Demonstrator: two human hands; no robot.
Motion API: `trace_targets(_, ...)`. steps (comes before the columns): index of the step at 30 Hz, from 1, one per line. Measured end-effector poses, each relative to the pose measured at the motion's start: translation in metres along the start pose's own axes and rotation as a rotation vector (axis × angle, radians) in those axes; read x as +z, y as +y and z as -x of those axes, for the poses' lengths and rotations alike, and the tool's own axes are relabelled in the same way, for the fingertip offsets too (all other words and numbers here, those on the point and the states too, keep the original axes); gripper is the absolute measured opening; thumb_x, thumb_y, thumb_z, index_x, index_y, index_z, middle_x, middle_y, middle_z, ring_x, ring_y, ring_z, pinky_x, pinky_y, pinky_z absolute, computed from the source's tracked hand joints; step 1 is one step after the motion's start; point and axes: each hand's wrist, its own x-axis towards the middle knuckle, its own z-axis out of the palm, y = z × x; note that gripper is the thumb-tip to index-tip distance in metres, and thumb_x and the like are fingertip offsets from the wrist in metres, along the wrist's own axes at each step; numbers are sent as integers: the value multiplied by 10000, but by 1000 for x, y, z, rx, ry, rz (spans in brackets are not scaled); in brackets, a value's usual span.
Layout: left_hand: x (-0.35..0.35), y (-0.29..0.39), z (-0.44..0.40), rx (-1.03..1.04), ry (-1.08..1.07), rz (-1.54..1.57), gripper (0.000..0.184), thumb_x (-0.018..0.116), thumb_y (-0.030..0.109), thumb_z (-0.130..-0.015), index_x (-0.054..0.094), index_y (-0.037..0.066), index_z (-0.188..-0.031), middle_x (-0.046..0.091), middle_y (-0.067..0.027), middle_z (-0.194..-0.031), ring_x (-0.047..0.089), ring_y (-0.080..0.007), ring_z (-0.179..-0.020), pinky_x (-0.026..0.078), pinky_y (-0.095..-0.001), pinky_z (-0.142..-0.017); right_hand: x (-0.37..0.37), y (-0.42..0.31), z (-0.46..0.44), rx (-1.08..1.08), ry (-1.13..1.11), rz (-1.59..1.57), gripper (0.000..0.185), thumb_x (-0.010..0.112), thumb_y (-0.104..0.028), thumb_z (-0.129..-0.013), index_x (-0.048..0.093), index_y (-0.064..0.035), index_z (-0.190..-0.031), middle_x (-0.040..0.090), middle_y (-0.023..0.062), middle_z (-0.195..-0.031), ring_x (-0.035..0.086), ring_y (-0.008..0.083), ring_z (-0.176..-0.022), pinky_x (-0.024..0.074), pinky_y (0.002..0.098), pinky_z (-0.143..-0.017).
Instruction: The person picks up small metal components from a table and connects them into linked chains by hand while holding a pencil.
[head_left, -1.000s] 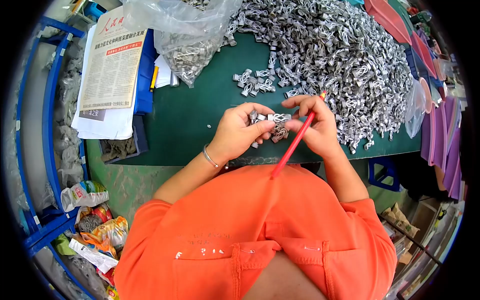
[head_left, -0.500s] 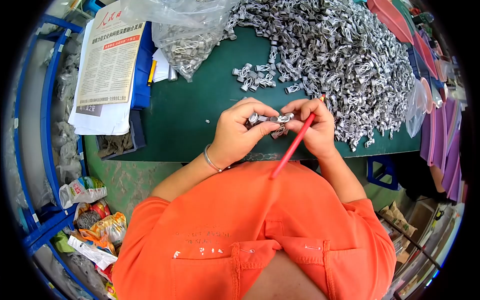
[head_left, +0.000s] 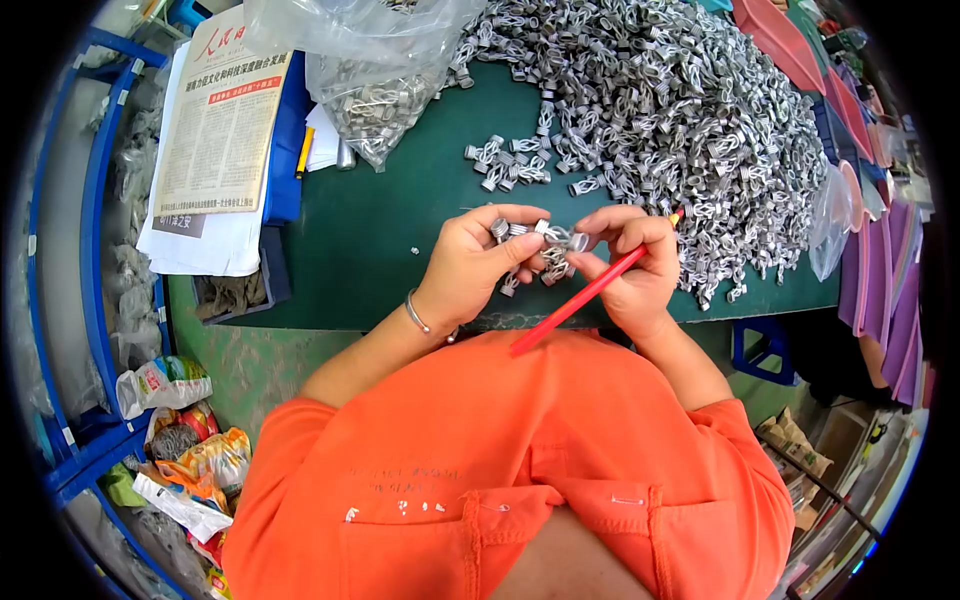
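My left hand (head_left: 480,262), with a bracelet at the wrist, is closed around several small silver metal parts (head_left: 554,262). Thumb and fingers of my right hand (head_left: 632,268) pinch the end of one metal part (head_left: 577,241) that also touches my left fingertips. A red pen-like stick (head_left: 590,291) lies through my right hand, its yellow end up right and its other end over the orange shirt. Beyond my hands, a small group of the same parts (head_left: 508,164) lies on the green table (head_left: 360,240).
A large heap of metal parts (head_left: 680,130) covers the table's back right. A clear bag of parts (head_left: 375,110) and a newspaper (head_left: 225,130) on a blue bin are at the left. Pink trays (head_left: 775,40) stand at the far right. A blue stool (head_left: 762,350) is below the edge.
My right hand has shifted slightly, and the red stick has tilted flatter, its lower end moving left. The metal part between my hands has turned. The camera view has shifted a little.
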Motion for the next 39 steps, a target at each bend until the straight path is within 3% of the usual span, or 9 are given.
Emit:
trace_targets(5, 1, 7, -3, -229, -4, 408, 256, 485, 112, -874, 485, -32, -1086, 593, -109, -907, 599, -168, -732, 487, -259, -571, -8, -1, -6, -31, -21, 116, 283, 633, 61, -730, 373, -43, -772, 599, 174, -840, 585, 180, -727, 474, 259, -621)
trace_targets(7, -10, 1, -3, -221, -26, 572, 238, 483, 118, -876, 492, -3, -1081, 578, -92, -911, 584, -160, -766, 472, -249, -566, -19, 6, -19, 139, 101, 315, 223, 596, 44, -765, 392, -35, -725, 611, 133, -803, 588, 146, -737, 464, 248, -620)
trace_targets(11, -28, -9, -6, -138, -111, 642, 163, 497, 129, -864, 511, 34, -996, 547, -59, -825, 522, -124, -704, 419, -238, -526, -33, 23, -32, 133, -101, 642, 229, 658, 3, -693, 432, -31, -703, 566, 123, -702, 575, 231, -648, 465, 305, -577)
trace_targets(17, -6, 14, -2, -183, 133, 512, 136, 557, 88, -816, 518, 36, -935, 521, -42, -761, 492, -92, -660, 381, -208, -487, -27, 35, -35, 19, -280, 992, 267, 696, -23, -627, 443, -26, -714, 531, 113, -645, 540, 318, -618, 432, 378, -539)
trace_targets(21, -13, 9, 0, -124, 151, 179, 163, 574, 89, -811, 524, 14, -946, 529, -33, -703, 484, -81, -546, 364, -183, -418, -26, 29, -34, 12, -238, 931, 231, 663, -17, -659, 439, -44, -711, 551, 118, -679, 554, 287, -611, 448, 349, -519)
trace_targets(24, -3, 9, -2, -60, 190, 39, 234, 611, 63, -786, 525, -12, -991, 541, -26, -685, 473, -57, -508, 362, -173, -392, -17, 21, -29, 230, 4, 162, 246, 592, 63, -759, 384, -45, -685, 616, 145, -860, 568, 130, -689, 454, 238, -580)
trace_targets(27, 4, 9, -1, 4, 179, -68, 252, 637, 30, -761, 537, -24, -985, 560, -27, -708, 475, -43, -518, 385, -172, -416, -12, 10, -22, 443, 21, -238, 245, 569, 92, -766, 375, -52, -721, 597, 162, -877, 578, 148, -735, 487, 244, -648)
trace_targets(33, 6, 9, 3, 303, 99, -467, 192, 654, 6, -742, 573, -12, -914, 571, -24, -718, 478, -34, -524, 379, -163, -433, -8, 23, -5, 427, -35, -479, 266, 570, 121, -741, 381, -66, -730, 580, 153, -897, 588, 202, -865, 501, 274, -716)
trace_targets(39, 9, 10, 4, 142, 145, -142, 213, 640, 9, -757, 571, -25, -954, 575, -34, -732, 493, -35, -552, 395, -167, -451, -5, 9, -8, 239, -10, -270, 315, 590, 145, -703, 361, -45, -805, 502, 156, -989, 570, 239, -948, 511, 306, -790)
